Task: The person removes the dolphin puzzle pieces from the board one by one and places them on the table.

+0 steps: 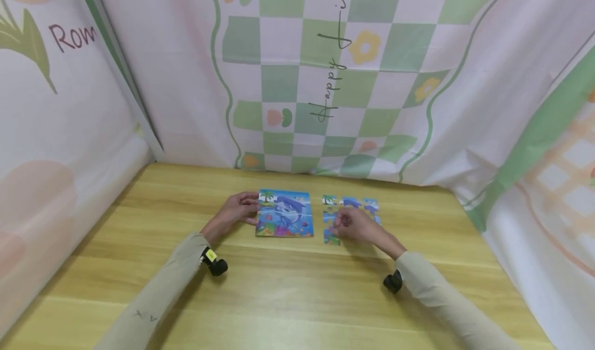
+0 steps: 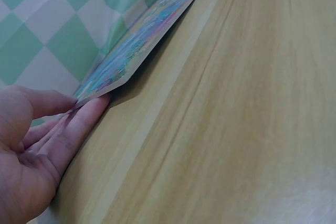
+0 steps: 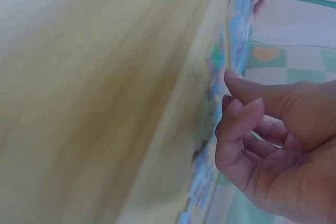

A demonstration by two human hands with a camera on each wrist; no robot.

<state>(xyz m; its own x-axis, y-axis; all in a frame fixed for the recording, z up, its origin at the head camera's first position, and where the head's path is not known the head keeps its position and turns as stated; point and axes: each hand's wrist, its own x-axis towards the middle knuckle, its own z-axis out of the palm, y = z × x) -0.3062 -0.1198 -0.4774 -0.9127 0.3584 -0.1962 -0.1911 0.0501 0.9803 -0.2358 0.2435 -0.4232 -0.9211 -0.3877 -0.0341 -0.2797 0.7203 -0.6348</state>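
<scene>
A square dolphin picture board stands out in blue near the back of the table. My left hand grips its left edge; in the left wrist view the thumb lies over the board and the fingers under it, with that edge raised off the wood. To its right lie several jigsaw puzzle pieces with matching palm, dolphin and sea-floor print. My right hand hovers over them, partly hiding them. In the right wrist view its fingers are bent, thumb and index tips apart, nothing visible between them.
The wooden table reaches back to a green-checked curtain, with white fabric hanging along the left. Small black devices hang at both wrists, one by the left cuff.
</scene>
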